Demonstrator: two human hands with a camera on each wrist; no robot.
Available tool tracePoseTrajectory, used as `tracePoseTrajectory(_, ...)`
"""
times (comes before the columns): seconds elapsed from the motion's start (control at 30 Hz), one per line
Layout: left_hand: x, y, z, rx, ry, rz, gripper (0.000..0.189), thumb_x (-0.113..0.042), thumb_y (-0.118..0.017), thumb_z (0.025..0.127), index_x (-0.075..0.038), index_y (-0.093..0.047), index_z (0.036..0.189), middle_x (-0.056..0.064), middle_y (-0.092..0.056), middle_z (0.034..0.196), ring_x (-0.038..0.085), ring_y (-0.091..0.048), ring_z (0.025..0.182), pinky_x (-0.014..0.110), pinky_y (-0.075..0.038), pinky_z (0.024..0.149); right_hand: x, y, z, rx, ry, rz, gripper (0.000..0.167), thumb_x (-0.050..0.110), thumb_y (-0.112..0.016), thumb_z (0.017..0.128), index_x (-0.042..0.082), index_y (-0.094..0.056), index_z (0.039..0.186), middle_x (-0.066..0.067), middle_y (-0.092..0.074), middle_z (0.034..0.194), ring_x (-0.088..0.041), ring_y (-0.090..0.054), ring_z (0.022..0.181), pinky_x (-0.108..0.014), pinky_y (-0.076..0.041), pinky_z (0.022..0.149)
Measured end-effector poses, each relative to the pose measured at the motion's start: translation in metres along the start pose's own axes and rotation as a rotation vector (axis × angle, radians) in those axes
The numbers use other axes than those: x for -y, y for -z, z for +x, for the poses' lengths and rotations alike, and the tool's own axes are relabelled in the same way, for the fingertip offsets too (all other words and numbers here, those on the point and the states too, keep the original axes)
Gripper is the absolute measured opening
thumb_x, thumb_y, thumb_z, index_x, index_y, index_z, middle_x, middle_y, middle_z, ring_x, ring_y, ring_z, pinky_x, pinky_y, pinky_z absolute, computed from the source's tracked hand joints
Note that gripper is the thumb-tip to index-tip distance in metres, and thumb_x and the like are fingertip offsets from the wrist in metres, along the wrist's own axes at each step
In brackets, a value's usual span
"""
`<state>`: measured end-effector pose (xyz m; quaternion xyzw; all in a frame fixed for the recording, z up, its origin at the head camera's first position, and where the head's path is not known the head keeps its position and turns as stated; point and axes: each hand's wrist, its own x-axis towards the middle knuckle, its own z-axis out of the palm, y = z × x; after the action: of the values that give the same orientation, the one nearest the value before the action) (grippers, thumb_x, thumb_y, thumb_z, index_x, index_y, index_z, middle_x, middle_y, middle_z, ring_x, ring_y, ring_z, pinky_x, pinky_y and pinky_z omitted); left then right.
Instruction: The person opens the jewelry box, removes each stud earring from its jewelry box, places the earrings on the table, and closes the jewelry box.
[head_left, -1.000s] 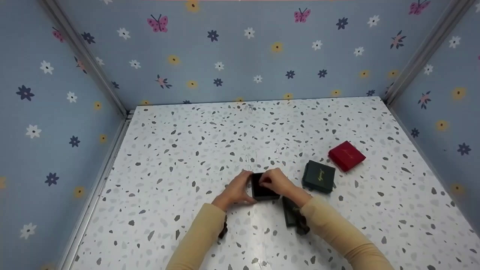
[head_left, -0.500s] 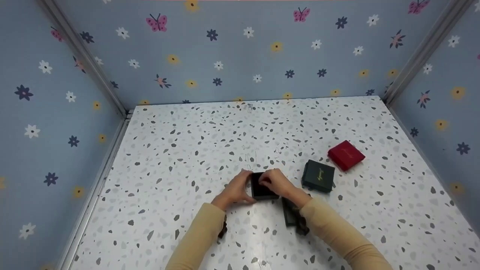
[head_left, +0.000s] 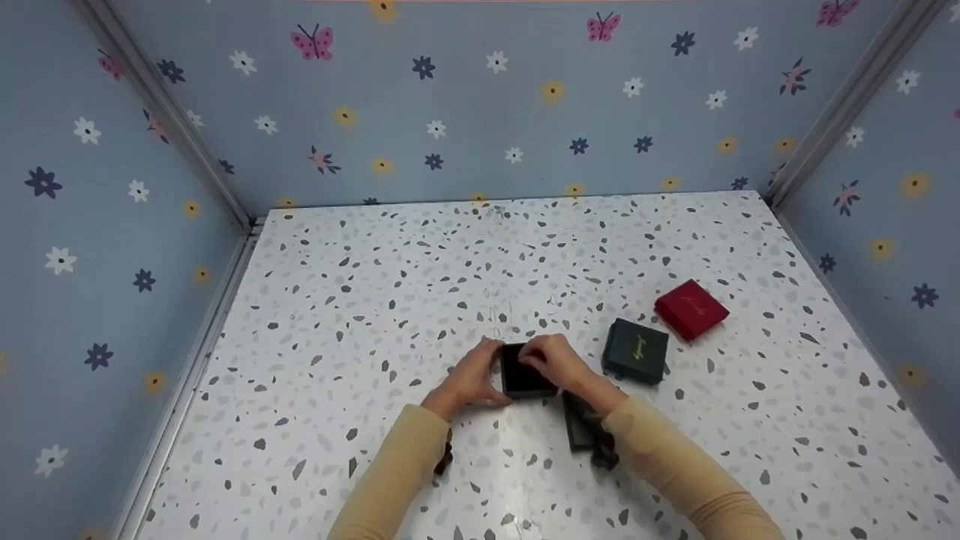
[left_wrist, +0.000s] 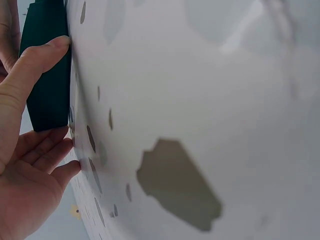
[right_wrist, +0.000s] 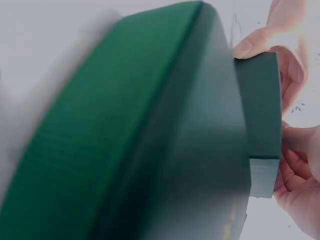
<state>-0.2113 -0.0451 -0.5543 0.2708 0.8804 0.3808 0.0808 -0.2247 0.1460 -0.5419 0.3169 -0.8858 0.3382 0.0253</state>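
An uncovered, dark green square jewelry box (head_left: 529, 394) with a black inside sits on the table between both hands. My left hand (head_left: 471, 375) grips its left side; the left wrist view shows the thumb pressed on the green wall (left_wrist: 50, 90) and the other fingers around the far end. My right hand (head_left: 561, 364) reaches in from the right, its curled fingertips down at the black inside. The right wrist view has those fingers (right_wrist: 295, 170) partly behind the box wall (right_wrist: 260, 100); I cannot tell whether they pinch anything.
Under the right wrist lies a dark green lid-like piece (head_left: 579, 433), partly covered by the wrist camera and sleeve. A closed green box (head_left: 636, 351) with gold lettering stands to the right, and a red box (head_left: 691, 309) beyond it. Patterned walls (head_left: 480, 112) bound the speckled table (head_left: 337, 300).
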Motion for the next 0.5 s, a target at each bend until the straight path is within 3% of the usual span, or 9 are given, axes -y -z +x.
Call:
tracePoseTrajectory(0.3, 0.0001, 0.0009, 0.0012, 0.000, 0.003, 0.009, 0.081, -0.018, -0.083, 0.050, -0.002, -0.043, 0.119, 0.007, -0.048, 0.110, 0.020, -0.047, 0.101, 0.031, -0.037, 0.092, 0.0002, 0.0068, 0.0021, -0.062, -0.075, 0.077, 0.005, 0.004, -0.064, 0.078, 0.003, -0.068, 0.080, -0.007, -0.066, 0.080, -0.020, -0.061, 0.081, -0.033, -0.047, 0.079)
tracePoseTrajectory(0.5, 0.0009, -0.0002, 0.0005, -0.003, -0.001, -0.002, 0.081, -0.019, -0.084, 0.050, -0.001, -0.043, 0.118, 0.007, -0.048, 0.109, 0.020, -0.047, 0.100, 0.031, -0.037, 0.091, -0.0005, 0.0102, 0.0030, -0.092, -0.142, 0.148, 0.005, 0.004, -0.065, 0.077, 0.002, -0.069, 0.080, -0.007, -0.066, 0.079, -0.018, -0.061, 0.074, -0.030, -0.050, 0.069)
